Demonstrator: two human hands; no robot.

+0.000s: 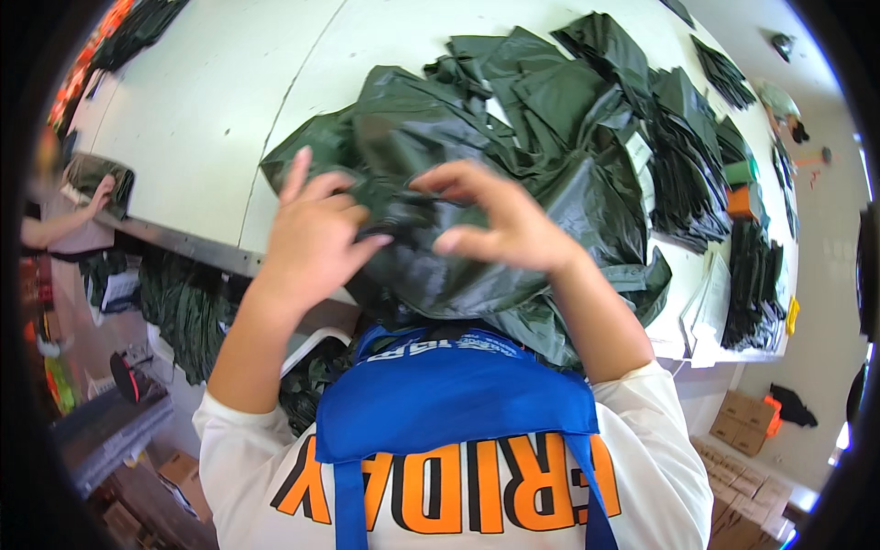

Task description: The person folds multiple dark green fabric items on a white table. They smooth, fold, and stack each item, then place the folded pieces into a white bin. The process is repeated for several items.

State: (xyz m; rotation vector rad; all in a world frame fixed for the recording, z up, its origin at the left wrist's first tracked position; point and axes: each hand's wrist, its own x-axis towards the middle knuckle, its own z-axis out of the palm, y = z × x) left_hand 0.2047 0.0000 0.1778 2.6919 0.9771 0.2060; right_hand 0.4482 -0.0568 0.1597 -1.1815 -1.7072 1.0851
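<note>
A heap of dark green, shiny waterproof fabric (412,137), perhaps a garment, lies crumpled in front of me and hangs over the table's near edge. My left hand (316,229) is over its left part, with one finger raised, the others bent and the thumb apart. Opposite it, my right hand (504,220) hovers over the middle of the fabric, its curved fingers and thumb spread wide. Both hands are slightly blurred, and no fabric shows gripped in either. Between them is a dark, bunched patch of the material, its details unclear.
Stacks of folded dark green pieces (683,174) line the right of the white table (211,101). White sheets (708,307) lie at its right edge. Another person's hand (99,197) rests on a folded piece at far left. Cardboard boxes (741,422) stand at lower right.
</note>
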